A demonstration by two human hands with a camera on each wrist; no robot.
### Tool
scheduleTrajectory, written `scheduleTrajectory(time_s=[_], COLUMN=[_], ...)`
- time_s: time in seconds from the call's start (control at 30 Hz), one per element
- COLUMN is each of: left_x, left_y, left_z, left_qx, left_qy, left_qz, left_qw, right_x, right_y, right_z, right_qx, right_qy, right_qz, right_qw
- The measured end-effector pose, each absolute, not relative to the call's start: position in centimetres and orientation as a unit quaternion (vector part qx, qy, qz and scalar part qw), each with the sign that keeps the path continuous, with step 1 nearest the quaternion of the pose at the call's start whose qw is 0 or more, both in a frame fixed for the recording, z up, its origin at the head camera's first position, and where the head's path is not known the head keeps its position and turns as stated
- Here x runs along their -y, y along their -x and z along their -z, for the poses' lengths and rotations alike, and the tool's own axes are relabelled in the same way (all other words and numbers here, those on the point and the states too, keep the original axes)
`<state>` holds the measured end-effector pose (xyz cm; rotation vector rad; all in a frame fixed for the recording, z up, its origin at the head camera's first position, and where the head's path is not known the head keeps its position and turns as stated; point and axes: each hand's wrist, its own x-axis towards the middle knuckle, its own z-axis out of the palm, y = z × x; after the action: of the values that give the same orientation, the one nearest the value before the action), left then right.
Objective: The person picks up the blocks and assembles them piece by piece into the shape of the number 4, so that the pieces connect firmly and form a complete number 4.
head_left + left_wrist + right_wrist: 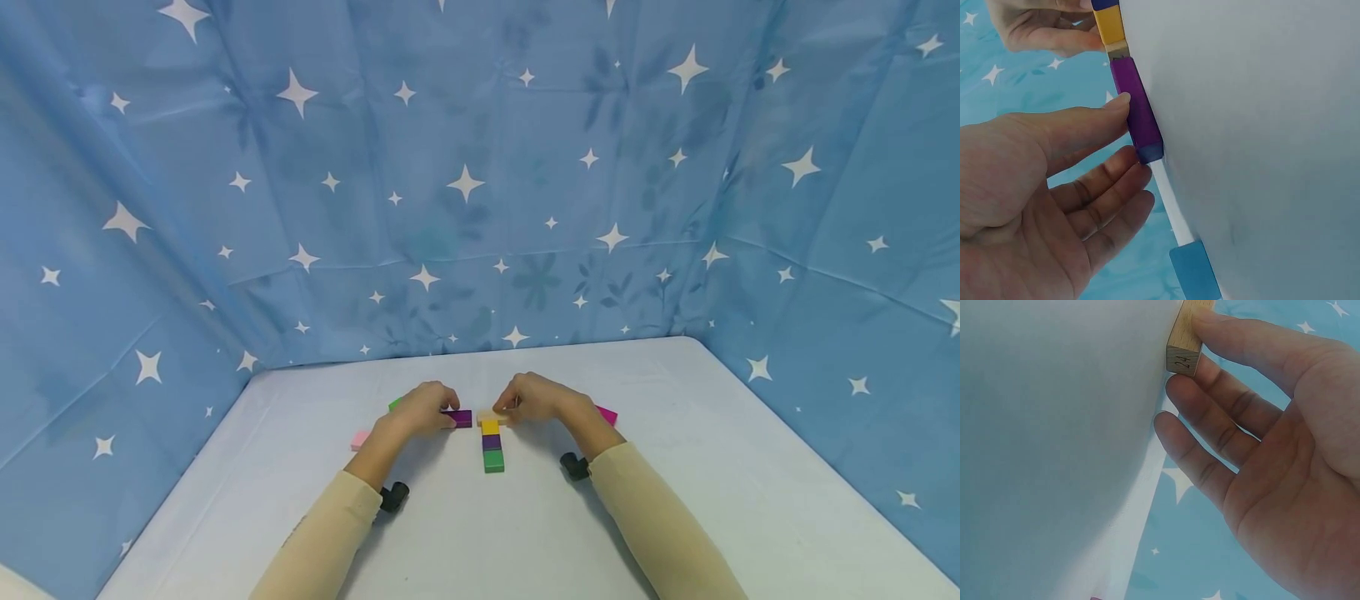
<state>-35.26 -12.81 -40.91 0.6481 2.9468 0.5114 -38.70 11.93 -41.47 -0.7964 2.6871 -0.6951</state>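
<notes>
My left hand [423, 410] pinches a purple wooden block [461, 418] lying on the white table. In the left wrist view the thumb lies on the purple block's [1138, 106] side, with fingertips at its near end. Just right of it, my right hand [536, 397] holds a plain wood block [486, 417] between thumb and fingers. The right wrist view shows "24" on the end of this plain block [1183, 359]. A column runs toward me from the plain block: a yellow block [490, 427], a small purple block [491, 442] and a green block [493, 461].
Left of my left hand lie a pink block [360, 439] and a bright green block [394, 404], partly hidden. A magenta block [607, 414] sits behind the right forearm. Star-patterned blue curtains [465, 225] enclose the white table [450, 533] at the back and sides.
</notes>
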Motion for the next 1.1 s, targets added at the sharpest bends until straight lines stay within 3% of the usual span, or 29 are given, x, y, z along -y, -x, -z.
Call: scheduleTrajectory(time_s=[0.63,1.1], left_x=[13.13,12.90], left_y=[35.62,35.31], left_z=[41.12,41.12], left_qx=[-0.958,-0.953], left_qy=[-0.204,-0.241], left_qz=[-0.194,-0.180], left_qw=[0.055,0.029], right_x=[-11.89,-11.99], right_y=[38.78,38.59], right_z=[41.44,41.33], right_qx=[-0.925,-0.920], right_qy=[0.269,0.281], right_qz=[0.236,0.242], right_qw=[0.128,0.124])
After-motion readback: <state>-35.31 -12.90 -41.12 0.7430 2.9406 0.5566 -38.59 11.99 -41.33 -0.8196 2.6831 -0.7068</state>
